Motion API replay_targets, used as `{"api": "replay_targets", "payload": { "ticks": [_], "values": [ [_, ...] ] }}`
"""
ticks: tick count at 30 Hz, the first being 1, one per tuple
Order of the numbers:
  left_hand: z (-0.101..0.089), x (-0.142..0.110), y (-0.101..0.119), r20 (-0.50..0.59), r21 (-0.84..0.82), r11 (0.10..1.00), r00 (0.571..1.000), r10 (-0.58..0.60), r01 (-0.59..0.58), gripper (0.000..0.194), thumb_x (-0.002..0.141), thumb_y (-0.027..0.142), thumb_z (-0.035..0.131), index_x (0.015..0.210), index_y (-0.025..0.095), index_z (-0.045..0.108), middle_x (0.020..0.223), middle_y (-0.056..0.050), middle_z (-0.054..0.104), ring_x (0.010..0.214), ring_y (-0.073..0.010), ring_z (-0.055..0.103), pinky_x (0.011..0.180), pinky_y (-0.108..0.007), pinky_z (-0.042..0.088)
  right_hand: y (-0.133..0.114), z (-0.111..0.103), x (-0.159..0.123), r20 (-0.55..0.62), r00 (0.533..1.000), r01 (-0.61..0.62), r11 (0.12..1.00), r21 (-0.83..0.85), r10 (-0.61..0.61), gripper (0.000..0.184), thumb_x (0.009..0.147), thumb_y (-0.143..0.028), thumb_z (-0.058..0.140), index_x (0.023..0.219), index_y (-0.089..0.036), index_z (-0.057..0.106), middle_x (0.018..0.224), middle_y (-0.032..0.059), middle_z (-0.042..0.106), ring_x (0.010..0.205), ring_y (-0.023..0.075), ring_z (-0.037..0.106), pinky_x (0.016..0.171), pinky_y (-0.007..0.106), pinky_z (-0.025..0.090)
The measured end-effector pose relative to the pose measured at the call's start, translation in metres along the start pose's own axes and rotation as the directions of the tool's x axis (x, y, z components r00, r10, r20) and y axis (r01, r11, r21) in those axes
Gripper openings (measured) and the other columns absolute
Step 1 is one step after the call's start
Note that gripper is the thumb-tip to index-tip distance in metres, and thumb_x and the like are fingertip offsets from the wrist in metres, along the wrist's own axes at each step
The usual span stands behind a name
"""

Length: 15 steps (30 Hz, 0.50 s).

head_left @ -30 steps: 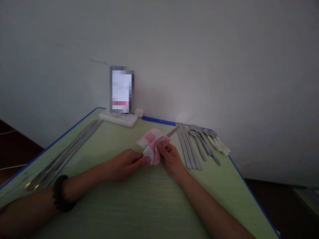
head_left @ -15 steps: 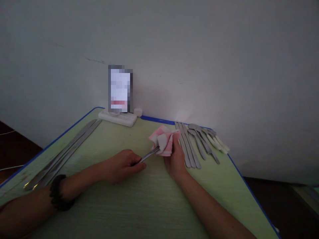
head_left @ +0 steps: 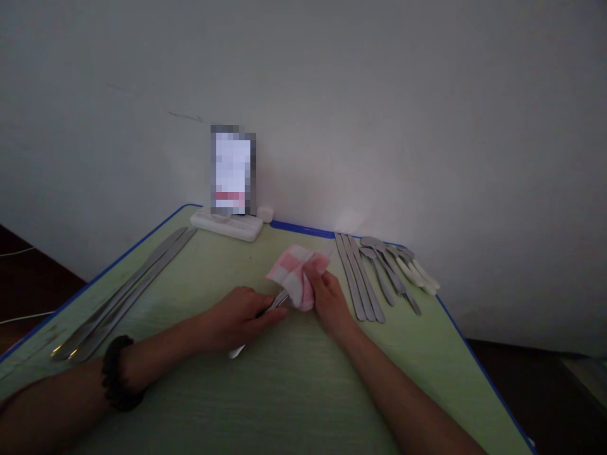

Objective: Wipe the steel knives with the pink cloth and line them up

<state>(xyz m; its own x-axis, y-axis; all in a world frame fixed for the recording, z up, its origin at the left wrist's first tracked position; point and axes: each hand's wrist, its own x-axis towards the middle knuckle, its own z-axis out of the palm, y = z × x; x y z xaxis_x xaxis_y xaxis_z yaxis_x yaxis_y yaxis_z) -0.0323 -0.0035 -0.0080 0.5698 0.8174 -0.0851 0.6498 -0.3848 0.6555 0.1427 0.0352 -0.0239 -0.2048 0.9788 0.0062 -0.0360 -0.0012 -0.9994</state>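
My left hand (head_left: 239, 316) lies on the green table (head_left: 265, 392), fingers pinched on the handle of a metal knife (head_left: 277, 301). The knife's end sticks out below my left hand. My right hand (head_left: 327, 297) is closed on a pink-and-white checked cloth (head_left: 296, 275) that is wrapped round the knife's far part, so the blade is hidden. A dark band sits on my left wrist.
Several knives (head_left: 360, 284) and spoons (head_left: 393, 268) lie in a row at the right, some with white handles. Long metal utensils (head_left: 128, 291) lie along the left edge. A white stand with a card (head_left: 232, 170) stands at the back against the wall.
The cloth in my right hand slid away along the knife toward the right, then came back toward my left hand. The knife's near end now shows below my left hand.
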Motion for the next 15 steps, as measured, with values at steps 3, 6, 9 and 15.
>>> {"api": "replay_targets", "payload": {
  "ticks": [3,6,9,15],
  "values": [
    [0.0011,-0.0008,0.0002,-0.014,0.027,0.999,0.999,0.030,-0.030,0.035,0.089,0.040,0.035,0.064,0.018,0.046,0.054,0.006,0.039,0.049,-0.0091,0.039,0.051,-0.020,0.026,0.0018,0.0008,-0.0010,0.028,1.000,-0.001,1.000,0.017,0.001,0.041,0.076,-0.054,0.054,0.073,-0.014,0.063,0.066,0.0020,0.062,0.062,0.0133,0.054,0.058,0.024,0.042],
    [0.0005,-0.0025,0.0047,-0.006,0.076,0.993,0.996,0.089,-0.089,0.027,0.086,0.037,0.042,0.068,0.018,0.048,0.054,0.006,0.040,0.048,-0.0088,0.038,0.051,-0.020,0.025,0.0054,0.0001,0.0011,-0.014,1.000,0.016,0.990,0.137,-0.014,0.041,0.076,-0.055,0.054,0.073,-0.015,0.062,0.066,0.0020,0.062,0.062,0.0131,0.054,0.059,0.024,0.042],
    [0.0012,-0.0042,0.0090,0.021,0.129,0.984,0.992,0.123,-0.125,0.025,0.083,0.032,0.046,0.063,0.018,0.048,0.053,0.006,0.043,0.048,-0.0084,0.038,0.051,-0.020,0.024,0.0052,-0.0011,0.0015,-0.038,0.999,-0.003,0.984,0.179,0.010,0.043,0.076,-0.057,0.053,0.073,-0.014,0.061,0.062,0.0017,0.061,0.056,0.0126,0.052,0.053,0.024,0.040],
    [0.0056,-0.0030,0.0057,-0.042,0.180,0.980,0.995,0.088,-0.079,0.016,0.073,0.022,0.051,0.059,0.018,0.048,0.052,0.005,0.045,0.047,-0.0083,0.037,0.050,-0.021,0.024,-0.0038,-0.0004,-0.0014,-0.024,0.999,-0.038,0.997,0.068,0.039,0.046,0.073,-0.059,0.054,0.066,-0.014,0.058,0.057,0.0013,0.057,0.052,0.0128,0.049,0.050,0.024,0.038]
  ]
}}
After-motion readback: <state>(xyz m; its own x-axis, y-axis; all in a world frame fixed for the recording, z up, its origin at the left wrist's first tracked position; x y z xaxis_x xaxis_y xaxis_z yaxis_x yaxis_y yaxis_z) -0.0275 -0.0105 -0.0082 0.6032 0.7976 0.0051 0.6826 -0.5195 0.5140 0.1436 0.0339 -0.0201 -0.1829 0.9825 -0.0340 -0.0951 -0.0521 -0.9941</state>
